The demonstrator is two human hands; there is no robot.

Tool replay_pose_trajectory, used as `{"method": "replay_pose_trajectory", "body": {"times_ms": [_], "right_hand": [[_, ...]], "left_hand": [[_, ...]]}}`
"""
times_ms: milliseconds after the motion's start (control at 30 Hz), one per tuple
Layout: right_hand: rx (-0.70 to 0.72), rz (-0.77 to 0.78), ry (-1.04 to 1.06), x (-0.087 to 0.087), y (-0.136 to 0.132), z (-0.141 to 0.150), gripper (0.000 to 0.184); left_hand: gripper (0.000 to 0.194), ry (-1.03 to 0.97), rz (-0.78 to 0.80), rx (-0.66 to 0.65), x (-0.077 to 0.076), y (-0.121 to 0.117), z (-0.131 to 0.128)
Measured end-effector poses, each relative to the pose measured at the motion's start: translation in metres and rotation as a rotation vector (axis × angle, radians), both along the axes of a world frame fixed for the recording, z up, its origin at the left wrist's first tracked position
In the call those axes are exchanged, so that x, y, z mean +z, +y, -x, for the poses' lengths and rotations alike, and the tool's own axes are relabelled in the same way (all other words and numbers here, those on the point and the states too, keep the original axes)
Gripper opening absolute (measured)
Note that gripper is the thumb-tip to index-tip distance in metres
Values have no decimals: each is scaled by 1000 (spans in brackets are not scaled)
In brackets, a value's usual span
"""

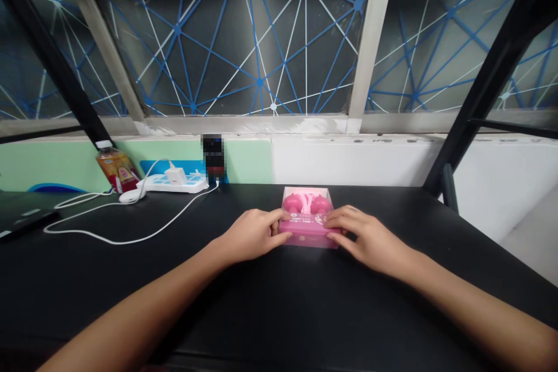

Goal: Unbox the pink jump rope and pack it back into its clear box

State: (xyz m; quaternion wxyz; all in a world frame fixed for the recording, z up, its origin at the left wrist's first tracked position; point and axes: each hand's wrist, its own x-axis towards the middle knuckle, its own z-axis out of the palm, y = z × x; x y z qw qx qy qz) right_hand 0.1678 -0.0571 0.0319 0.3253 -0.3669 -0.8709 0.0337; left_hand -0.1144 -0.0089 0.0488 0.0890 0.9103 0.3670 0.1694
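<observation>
A pink box with a clear window (307,222) lies on the black table (279,308), a little right of the middle. Two round pink pieces with a pale pink strand between them show through its upper part. My left hand (253,233) grips the box's left side, thumb at the lower front and fingers on the upper edge. On the opposite side my right hand (368,238) holds it the same way, fingertips over the printed front. The box's underside and what lies deeper inside are hidden.
At the back left stand a drink bottle (117,167), a white power strip (187,185) with a plugged charger (175,175), and a dark blurred device (213,157). A white cable (117,242) loops over the left table. Black frame posts (475,93) rise at both sides.
</observation>
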Motion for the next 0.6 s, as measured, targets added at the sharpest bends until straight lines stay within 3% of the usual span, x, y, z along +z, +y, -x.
{"method": "replay_pose_trajectory", "body": {"times_ms": [300,500,600], "right_hand": [[-42,-12,-84,0,-5,4,23],[-70,-43,-62,-5,-4,6,29],[-103,-66,-104,-4,-5,8,28]], "left_hand": [[25,-2,-89,20,1,-3,-2],[25,5,-254,-57,3,-5,-3],[23,-45,-248,-119,5,-6,-3]]}}
